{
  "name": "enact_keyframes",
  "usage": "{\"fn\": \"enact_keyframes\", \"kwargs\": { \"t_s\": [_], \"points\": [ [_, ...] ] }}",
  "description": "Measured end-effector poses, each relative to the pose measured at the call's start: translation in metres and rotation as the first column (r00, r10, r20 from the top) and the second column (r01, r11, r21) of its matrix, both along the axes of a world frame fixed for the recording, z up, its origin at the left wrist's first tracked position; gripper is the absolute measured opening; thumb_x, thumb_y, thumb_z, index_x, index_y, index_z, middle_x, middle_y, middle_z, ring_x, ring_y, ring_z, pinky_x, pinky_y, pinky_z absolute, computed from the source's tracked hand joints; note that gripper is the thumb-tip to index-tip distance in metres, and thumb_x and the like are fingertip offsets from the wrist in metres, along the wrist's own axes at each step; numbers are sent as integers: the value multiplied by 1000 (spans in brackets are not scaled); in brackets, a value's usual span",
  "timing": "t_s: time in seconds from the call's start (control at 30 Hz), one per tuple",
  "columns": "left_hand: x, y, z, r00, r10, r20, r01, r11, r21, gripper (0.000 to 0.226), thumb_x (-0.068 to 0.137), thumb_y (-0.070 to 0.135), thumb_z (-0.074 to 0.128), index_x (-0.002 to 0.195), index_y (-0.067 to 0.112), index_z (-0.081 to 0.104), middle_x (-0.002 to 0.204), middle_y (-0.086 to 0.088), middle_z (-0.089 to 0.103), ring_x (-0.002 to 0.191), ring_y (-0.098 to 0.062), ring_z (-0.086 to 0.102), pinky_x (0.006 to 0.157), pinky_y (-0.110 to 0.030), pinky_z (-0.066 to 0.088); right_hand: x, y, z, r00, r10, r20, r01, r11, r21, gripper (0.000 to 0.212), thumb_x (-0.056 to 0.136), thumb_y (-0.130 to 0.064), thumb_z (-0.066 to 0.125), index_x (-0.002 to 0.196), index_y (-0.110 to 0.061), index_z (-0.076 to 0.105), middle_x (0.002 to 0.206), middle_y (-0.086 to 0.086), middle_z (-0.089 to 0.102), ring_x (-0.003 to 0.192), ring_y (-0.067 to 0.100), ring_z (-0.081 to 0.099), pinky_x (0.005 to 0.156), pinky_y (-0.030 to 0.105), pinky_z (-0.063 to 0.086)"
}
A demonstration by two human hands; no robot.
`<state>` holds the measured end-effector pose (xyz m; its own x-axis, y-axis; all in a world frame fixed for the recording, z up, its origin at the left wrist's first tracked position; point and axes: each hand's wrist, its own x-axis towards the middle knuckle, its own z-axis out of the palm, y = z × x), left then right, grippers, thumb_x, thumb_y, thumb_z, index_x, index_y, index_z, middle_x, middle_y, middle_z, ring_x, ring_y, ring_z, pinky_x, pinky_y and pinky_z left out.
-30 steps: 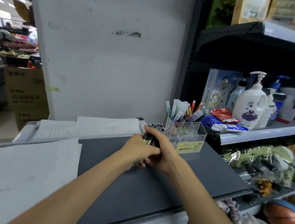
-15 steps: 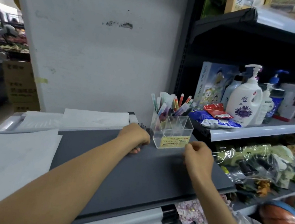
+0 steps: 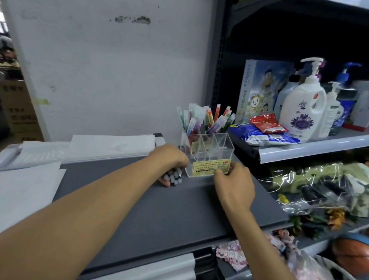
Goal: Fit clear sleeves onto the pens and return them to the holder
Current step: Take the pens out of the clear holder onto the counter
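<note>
Pinching the front of the holder (image 3: 223,148), the right hand (image 3: 234,185) steadies it; beside the holder, the left hand (image 3: 168,158) clasps a pen bundle (image 3: 172,178) not yet returned. Rear compartments hold pens (image 3: 205,120).

Setting: retail shop. Dark metal shelving with pale front rails (image 3: 319,150) carries mixed stock: white pump bottle with purple label (image 3: 302,109), blue boxed puzzle marked 1000pcs (image 3: 260,89), plastic-wrapped goods (image 3: 319,185), orange basketball (image 3: 356,256) on a lower tier. Clear plastic compartmented holder with yellow label (image 3: 210,170) stands on the grey counter (image 3: 169,209); brown cardboard cartons (image 3: 20,112) sit at far left.
</note>
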<state>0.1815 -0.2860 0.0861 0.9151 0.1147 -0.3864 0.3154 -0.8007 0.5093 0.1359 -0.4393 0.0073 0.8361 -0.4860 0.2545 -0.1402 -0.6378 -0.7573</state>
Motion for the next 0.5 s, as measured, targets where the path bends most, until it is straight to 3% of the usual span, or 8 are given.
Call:
{"fn": "enact_keyframes", "kwargs": {
  "t_s": [0.1,0.2,0.27,0.33,0.43,0.5],
  "points": [
    [-1,0,8,995,38,-90,-44,997,-59,44,105,27,44,84,-3,69,61,-15,72,52,-25,68,72,-36,65,-2,1,-1,1000,0,16,0,1000,-2,29,91,-33,62,115,-18,68,118,6,63,100,31,65,75,35,41],
    [-5,5,14,987,52,-155,-74,987,-144,40,103,27,47,115,0,74,105,-14,78,83,-27,69,93,-36,60,-2,1,-2,1000,3,31,-3,1000,-9,30,90,-34,63,114,-18,69,116,6,62,102,31,64,75,34,39],
    [-3,10,14,982,74,-175,-105,979,-175,36,101,23,51,119,0,71,117,-13,75,87,-27,66,95,-35,58,-2,1,-4,999,11,35,-11,1000,-8,29,90,-33,63,114,-19,69,116,5,62,102,29,63,75,34,39],
    [-3,14,17,978,94,-188,-129,974,-185,33,101,24,50,112,0,68,110,-10,72,80,-24,64,88,-32,57,-1,0,-4,999,11,37,-11,1000,-4,28,90,-32,63,114,-19,70,116,5,62,101,29,63,75,34,40],
    [-1,20,18,989,109,-101,-117,990,-80,32,102,31,55,93,0,57,90,-13,66,70,-27,63,75,-38,58,0,-1,-6,999,17,49,-18,1000,3,30,90,-29,64,118,-19,71,117,7,64,100,30,64,76,33,41],
    [-1,25,18,990,108,-92,-117,988,-99,33,102,30,57,93,-2,57,88,-16,66,72,-29,67,79,-39,62,0,-3,-6,998,22,58,-23,1000,10,33,91,-27,65,122,-19,71,120,7,65,101,30,66,79,35,47]
  ]
}}
